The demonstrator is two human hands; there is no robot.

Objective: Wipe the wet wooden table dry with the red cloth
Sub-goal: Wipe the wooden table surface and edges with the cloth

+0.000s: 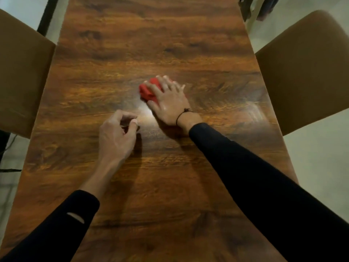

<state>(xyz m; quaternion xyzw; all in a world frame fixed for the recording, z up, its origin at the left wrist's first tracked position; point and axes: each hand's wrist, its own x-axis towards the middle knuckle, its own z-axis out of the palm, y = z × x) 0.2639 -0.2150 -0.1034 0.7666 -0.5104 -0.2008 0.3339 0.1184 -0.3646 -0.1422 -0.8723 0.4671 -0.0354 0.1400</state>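
A long wooden table (151, 44) with dark grain runs away from me. A crumpled red cloth (148, 91) lies near its middle. My right hand (170, 103) presses flat on the cloth, fingers spread over it, with the cloth sticking out to the left of the fingers. My left hand (117, 133) rests on the table to the lower left of the cloth, fingers curled loosely with nothing visible in them. A shiny patch (143, 112) glares between the two hands, and faint streaks (256, 112) show at the right edge.
A brown chair back (20, 72) stands against the table's left side, and another chair back (306, 69) against the right side. Pale floor shows on both sides. Dark objects stand at the far right end of the table.
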